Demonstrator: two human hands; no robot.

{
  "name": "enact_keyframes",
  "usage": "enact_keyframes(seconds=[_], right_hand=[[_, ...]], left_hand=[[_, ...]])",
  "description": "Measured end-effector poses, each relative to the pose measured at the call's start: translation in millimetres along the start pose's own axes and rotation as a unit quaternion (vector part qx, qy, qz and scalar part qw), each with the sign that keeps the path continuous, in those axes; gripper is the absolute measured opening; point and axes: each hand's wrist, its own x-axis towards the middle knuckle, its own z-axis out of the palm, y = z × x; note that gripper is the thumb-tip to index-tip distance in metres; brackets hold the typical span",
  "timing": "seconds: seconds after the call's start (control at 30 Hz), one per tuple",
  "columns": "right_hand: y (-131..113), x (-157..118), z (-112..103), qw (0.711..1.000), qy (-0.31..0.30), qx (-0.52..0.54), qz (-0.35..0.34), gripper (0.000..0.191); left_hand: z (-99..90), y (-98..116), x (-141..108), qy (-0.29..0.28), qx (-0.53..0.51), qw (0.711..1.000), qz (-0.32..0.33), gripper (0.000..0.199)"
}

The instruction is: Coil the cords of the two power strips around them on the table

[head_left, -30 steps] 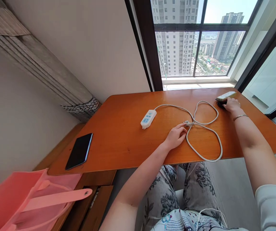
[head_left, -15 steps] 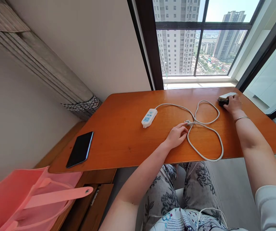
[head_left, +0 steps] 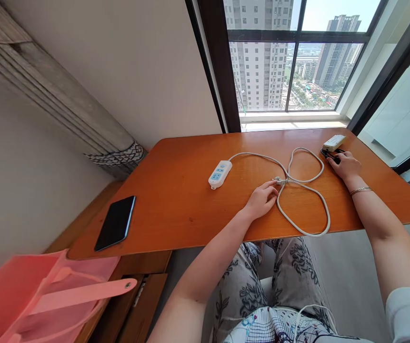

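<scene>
A white power strip (head_left: 220, 175) lies on the wooden desk, its white cord (head_left: 328, 209) running right into two loops bunched at the middle. At that bunch is the plug (head_left: 279, 181). My left hand (head_left: 262, 200) rests on the desk with curled fingers, its fingertips at the plug. Over to the right, my right hand (head_left: 347, 166) has its fingers closed on a bundled black cable (head_left: 330, 156). Just beyond that bundle sits a small white box (head_left: 334, 142), apart from my fingers. My palm and fingers partly hide the black cable.
A black tablet or phone (head_left: 115, 223) lies at the desk's left end. A pink bag (head_left: 47, 295) with straps stands below that end. Behind the desk (head_left: 176, 205) is a window (head_left: 294, 76); a tied curtain (head_left: 83, 109) hangs at left.
My right hand has drawn slightly toward me with the black cable, away from the white box, which now shows more fully. My left hand stays at the plug.
</scene>
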Motion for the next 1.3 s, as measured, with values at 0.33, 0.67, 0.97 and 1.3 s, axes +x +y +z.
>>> enact_keyframes(seconds=[0.33,0.67,0.97,1.3], right_hand=[[-24,17,7,0.999,-0.021,-0.003,0.045,0.050],[-21,24,13,0.993,-0.104,-0.062,-0.008,0.044],[4,31,7,0.990,-0.135,-0.036,-0.015,0.056],[-2,20,11,0.995,-0.091,-0.034,-0.031,0.047]], left_hand=[[0.6,-1,0,0.005,-0.003,1.000,0.003,0.014],[0.0,-1,0,0.003,-0.003,1.000,0.002,0.014],[-0.9,0,1,0.001,-0.001,1.000,0.002,0.014],[-0.7,0,1,-0.002,-0.001,1.000,-0.008,0.014]])
